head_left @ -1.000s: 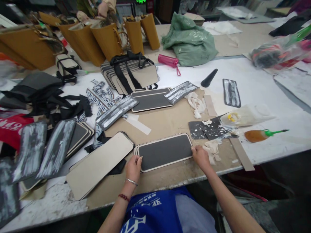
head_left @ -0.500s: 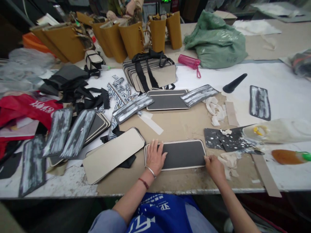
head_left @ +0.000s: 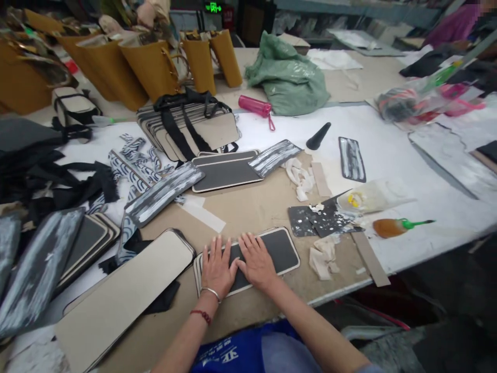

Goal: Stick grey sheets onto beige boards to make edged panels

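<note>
Both palms rest flat on a dark grey panel with a pale border (head_left: 285, 248), which lies on top of a few similar pieces. My left hand (head_left: 218, 267) covers its left part, fingers stretched forward. Beside it, thumbs nearly touching, my right hand (head_left: 258, 261) is spread over the panel's middle. Left of the hands lies a long beige panel (head_left: 128, 295) with rounded corners. Beyond them is another dark panel with a pale edge (head_left: 229, 173), flanked by a white-smeared dark strip (head_left: 165, 194) and a second smeared strip (head_left: 275, 157).
A strapped stack of panels (head_left: 198, 129) stands behind. To the right are glue-spotted black boards (head_left: 310, 221), a clear plastic bag (head_left: 373, 197), an amber bottle with a green nozzle (head_left: 389, 228) and crumpled tape (head_left: 324, 256). Mustard-coloured bags (head_left: 149, 67) and a green sack (head_left: 291, 77) line the back.
My right hand has left the panel's right edge and moved left onto its surface, beside my left hand. The view has swung to the right.
</note>
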The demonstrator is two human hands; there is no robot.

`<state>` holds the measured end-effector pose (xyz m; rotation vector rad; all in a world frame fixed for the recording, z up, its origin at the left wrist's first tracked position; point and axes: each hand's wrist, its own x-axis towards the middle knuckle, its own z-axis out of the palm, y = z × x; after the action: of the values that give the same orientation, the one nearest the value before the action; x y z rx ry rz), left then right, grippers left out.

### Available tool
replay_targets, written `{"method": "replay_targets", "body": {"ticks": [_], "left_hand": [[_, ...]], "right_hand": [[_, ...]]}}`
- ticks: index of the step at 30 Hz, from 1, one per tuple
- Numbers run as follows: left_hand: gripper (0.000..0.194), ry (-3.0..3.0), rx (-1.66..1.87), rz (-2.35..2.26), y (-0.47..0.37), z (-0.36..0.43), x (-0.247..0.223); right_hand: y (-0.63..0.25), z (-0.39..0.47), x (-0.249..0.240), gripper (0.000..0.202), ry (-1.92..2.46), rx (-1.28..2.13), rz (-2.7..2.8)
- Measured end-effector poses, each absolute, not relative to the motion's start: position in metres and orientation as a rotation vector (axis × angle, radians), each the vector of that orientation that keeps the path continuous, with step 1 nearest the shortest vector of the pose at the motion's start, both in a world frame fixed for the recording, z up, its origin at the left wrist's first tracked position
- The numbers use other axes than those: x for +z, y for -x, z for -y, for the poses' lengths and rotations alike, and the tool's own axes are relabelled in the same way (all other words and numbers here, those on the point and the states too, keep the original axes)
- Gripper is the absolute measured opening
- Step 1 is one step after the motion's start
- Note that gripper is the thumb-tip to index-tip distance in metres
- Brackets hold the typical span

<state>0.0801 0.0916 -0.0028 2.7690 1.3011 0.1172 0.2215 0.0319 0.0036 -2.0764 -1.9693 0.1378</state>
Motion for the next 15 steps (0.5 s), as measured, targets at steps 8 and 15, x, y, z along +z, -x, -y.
{"method": "replay_targets", "body": {"ticks": [8, 15], "left_hand": [[0.051, -2.819, 0.209, -1.267, -0.079, -0.093, -0.008], [0.056, -2.920, 0.290, -1.227, -0.076, -0.094, -0.016]], "right_hand": [[-0.291, -0.004, 0.000, 0.065, 2.256, 0.183, 1.871], [-0.308, 0.006, -0.011, 0.067, 2.276, 0.111, 1.839]]}}
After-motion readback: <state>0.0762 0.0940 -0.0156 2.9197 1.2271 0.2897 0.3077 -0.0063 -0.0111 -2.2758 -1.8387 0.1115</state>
